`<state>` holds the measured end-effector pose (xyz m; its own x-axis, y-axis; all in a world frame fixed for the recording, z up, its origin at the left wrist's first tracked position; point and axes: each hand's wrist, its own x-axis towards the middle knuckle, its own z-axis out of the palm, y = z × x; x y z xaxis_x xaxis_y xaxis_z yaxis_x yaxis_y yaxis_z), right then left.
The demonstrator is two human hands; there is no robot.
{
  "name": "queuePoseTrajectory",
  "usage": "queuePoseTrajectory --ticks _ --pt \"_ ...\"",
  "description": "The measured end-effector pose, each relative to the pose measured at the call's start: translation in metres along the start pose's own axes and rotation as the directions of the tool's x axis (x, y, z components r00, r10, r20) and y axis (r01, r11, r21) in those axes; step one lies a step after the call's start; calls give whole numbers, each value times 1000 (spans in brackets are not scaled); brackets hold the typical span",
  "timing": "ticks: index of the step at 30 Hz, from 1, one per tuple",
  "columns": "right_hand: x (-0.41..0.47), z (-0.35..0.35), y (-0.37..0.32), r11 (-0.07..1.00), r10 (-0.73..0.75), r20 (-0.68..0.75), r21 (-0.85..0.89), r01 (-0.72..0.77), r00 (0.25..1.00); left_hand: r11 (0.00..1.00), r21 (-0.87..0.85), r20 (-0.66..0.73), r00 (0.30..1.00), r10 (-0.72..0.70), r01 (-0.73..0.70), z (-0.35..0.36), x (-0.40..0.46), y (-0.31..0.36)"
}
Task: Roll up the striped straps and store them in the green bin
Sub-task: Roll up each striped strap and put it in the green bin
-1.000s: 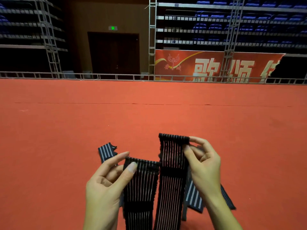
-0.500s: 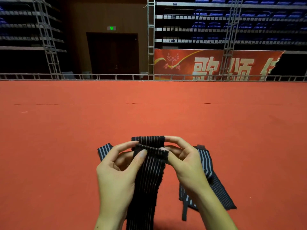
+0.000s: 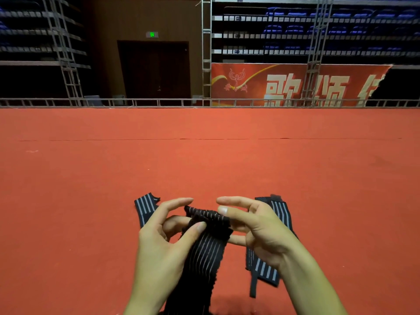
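A black strap with thin pale stripes [image 3: 205, 251] hangs down between my hands, its top end folded over into a small roll. My left hand [image 3: 163, 242] pinches that rolled end with thumb and fingers. My right hand [image 3: 254, 230] holds the other side of the roll, thumb on top, index finger stretched out above it. Two more striped straps lie flat on the red floor: one [image 3: 145, 208] behind my left hand, one [image 3: 266, 269] under my right wrist. No green bin is in view.
Red carpet [image 3: 204, 160] stretches ahead to a low metal rail [image 3: 159, 103]. Behind it stand scaffold towers, a dark door and a red banner [image 3: 295, 85].
My hands came together from holding two separate ends apart. The strap's top end has been folded over and turned into a small roll, and it sits a little lower now.
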<state>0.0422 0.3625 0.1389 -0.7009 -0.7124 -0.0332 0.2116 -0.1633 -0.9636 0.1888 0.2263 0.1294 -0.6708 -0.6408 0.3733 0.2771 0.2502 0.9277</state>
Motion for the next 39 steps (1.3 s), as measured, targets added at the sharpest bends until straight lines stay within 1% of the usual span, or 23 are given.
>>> queuePoseTrajectory --ticks 2,5,8,10,12,15,17,19,20,22,25,27,29,33,36,39 --pt "0 -1 1 999 -42 2 -3 42 999 1000 14 10 1000 3 -3 -2 -1 2" --pt "2 -1 1 983 -179 -57 -49 176 982 1000 2 23 1000 -18 18 -5 -2 5" --pt "6 -3 3 913 -383 -157 -212 348 910 999 -20 45 999 -26 27 -7 -4 8" --pt "6 -2 5 841 -499 -173 -333 427 849 999 -34 55 998 -33 35 -7 -5 9" --pt "3 2 8 786 -566 -168 -406 467 807 998 -39 54 998 -44 46 -8 -6 8" --pt "-4 8 9 767 -594 -140 -397 504 793 998 -47 3 999 -33 33 -11 -5 8" --pt "-9 12 10 777 -579 -91 -362 515 810 995 -95 -19 999 -42 40 -11 -4 10" --pt "-13 16 12 778 -567 -42 -354 519 823 986 -155 -11 998 -67 65 -11 -1 12" --pt "-14 17 12 774 -573 -45 -358 522 819 974 -208 -8 996 -90 86 -12 -1 13" --pt "-11 12 10 781 -592 -141 -341 522 794 957 -270 -4 994 -107 102 -17 -2 15" --pt "5 -12 5 786 -612 -342 -369 497 713 978 -203 -8 999 -42 40 -27 -9 15" --pt "15 -32 3 794 -603 -425 -403 455 676 982 -188 -14 999 -34 31 -32 -14 11" --pt "19 -43 4 803 -586 -425 -415 427 690 978 -206 -2 999 -42 41 -33 -15 8" --pt "14 -33 5 805 -562 -273 -398 440 781 954 -292 38 998 -59 67 -25 -8 17" --pt "7 -16 3 810 -538 -164 -373 453 827 961 -269 60 997 -49 63 -11 1 23" --pt "-4 0 -1 823 -528 -104 -306 478 843 972 -231 34 999 -31 38 1 8 21"
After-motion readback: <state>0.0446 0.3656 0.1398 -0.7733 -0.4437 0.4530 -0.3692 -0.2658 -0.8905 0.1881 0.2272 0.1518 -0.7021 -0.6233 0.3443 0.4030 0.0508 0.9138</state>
